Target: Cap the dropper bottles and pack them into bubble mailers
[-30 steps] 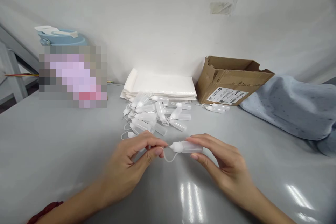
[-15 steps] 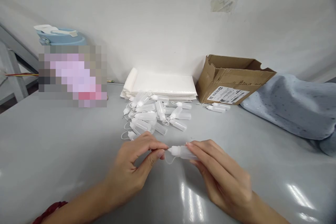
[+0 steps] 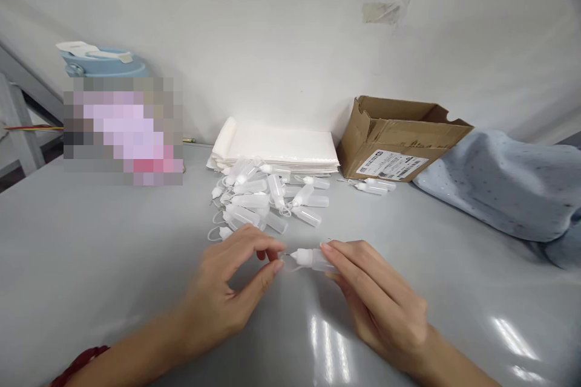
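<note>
A small translucent squeeze bottle (image 3: pixel 311 259) with a white nozzle and a thin metal needle tip lies sideways above the table, pointing left. My right hand (image 3: pixel 385 296) is closed around its body, thumb below and fingers above. At the needle's end, the thumb and forefinger of my left hand (image 3: pixel 240 278) close on a tiny translucent cap (image 3: pixel 282 256), blurred and partly hidden. A thin strap loops from the bottle's neck toward those fingertips. Just beyond my left hand lies a heap of similar bottles (image 3: pixel 247 201) with looped straps.
Behind the heap is a stack of white sheets (image 3: pixel 285 145) against the wall. An open cardboard box (image 3: pixel 394 139) stands to its right, with a few bottles (image 3: pixel 372 187) before it. Grey-blue cloth (image 3: pixel 508 187) lies far right. A blue container (image 3: pixel 106 63) and a pixelated area are left.
My left fingertips have drawn slightly left and parted a little, and more of the needle shows between them and the nozzle. My right hand keeps its hold on the bottle.
</note>
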### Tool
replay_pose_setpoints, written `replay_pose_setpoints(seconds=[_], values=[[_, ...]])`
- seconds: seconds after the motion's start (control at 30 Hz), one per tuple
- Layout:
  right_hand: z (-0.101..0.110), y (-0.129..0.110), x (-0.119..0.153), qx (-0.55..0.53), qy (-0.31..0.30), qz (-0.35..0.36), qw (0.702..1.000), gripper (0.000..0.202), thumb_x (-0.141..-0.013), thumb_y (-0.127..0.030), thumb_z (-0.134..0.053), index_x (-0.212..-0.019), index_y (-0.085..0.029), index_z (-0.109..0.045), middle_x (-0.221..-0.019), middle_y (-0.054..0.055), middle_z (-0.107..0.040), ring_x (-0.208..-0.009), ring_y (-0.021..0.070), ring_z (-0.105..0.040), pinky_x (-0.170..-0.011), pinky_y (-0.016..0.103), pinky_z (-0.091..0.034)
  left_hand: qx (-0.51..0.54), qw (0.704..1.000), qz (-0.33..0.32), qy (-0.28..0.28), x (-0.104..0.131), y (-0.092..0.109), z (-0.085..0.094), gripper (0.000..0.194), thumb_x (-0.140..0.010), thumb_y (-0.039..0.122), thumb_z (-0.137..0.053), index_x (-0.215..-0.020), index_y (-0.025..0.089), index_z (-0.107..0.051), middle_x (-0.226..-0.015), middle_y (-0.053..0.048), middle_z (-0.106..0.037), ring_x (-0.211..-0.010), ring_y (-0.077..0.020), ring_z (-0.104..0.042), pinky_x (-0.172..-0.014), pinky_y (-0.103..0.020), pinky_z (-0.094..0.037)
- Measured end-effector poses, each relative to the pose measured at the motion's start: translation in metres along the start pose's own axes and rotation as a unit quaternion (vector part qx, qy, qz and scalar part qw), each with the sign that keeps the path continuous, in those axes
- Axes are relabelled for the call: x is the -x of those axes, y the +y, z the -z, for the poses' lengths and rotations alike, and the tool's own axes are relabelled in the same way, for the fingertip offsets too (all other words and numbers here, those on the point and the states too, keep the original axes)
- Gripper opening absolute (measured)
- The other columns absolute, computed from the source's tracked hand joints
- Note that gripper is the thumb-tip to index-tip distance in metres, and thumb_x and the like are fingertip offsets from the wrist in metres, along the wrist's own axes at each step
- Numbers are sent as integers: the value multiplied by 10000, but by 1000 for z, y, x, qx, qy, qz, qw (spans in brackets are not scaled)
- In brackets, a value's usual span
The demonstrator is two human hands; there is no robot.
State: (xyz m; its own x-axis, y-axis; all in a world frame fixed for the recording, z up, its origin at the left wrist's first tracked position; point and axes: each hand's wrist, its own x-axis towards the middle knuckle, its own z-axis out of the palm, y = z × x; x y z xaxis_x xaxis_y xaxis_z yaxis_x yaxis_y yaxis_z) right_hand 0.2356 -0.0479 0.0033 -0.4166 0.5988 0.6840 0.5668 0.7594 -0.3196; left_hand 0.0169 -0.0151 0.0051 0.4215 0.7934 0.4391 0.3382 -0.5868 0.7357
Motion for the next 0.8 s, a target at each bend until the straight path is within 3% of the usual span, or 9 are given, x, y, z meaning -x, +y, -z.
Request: replay_pose_setpoints(seconds=[0.17,0.47,0.6,0.7,0.8], values=[[-1,0,0,1,2,5,1000,616,-806,100,-469,-1374,-135,-433,-998,148,-629,-847,233,-588,-592,370,-525,-22,999,-44,16,-3,1,0,162,-861,65,-535,-899,203,-611,-735,10,-628,-676,-122,-571,-658,-258,-479],[-4,5,5,39,-5,59,997,503,-806,72,-449,-1294,-45,-487,-942,182,-667,-803,251,-615,-573,392,-542,-41,995,-94,-21,5,-2,-4,285,-853,3,-478,-1022,212,-575,-787,-35,-619,-717,-176,-544,-667,-350,-456],[-5,6,3,16,-30,51,998,456,-815,64,-454,-1253,-51,-509,-935,170,-670,-834,243,-618,-605,374,-555,-84,987,-113,-76,5,-9,-4,243,-851,22,-480,-992,201,-563,-799,-28,-628,-734,-176,-548,-698,-344,-449],[-3,11,0,-55,-93,22,994,403,-867,28,-436,-1245,-89,-514,-968,149,-662,-845,204,-611,-668,350,-568,-110,979,-121,-119,4,-12,-3,151,-851,63,-483,-882,194,-552,-738,-10,-604,-693,-156,-536,-691,-309,-446],[6,27,-3,-49,-152,-6,987,310,-940,-170,-479,-1243,-122,-520,-1045,144,-653,-957,207,-619,-791,354,-568,-107,975,-75,-179,1,-9,1,151,-837,95,-460,-733,194,-507,-641,18,-539,-616,-129,-498,-661,-273,-438]])
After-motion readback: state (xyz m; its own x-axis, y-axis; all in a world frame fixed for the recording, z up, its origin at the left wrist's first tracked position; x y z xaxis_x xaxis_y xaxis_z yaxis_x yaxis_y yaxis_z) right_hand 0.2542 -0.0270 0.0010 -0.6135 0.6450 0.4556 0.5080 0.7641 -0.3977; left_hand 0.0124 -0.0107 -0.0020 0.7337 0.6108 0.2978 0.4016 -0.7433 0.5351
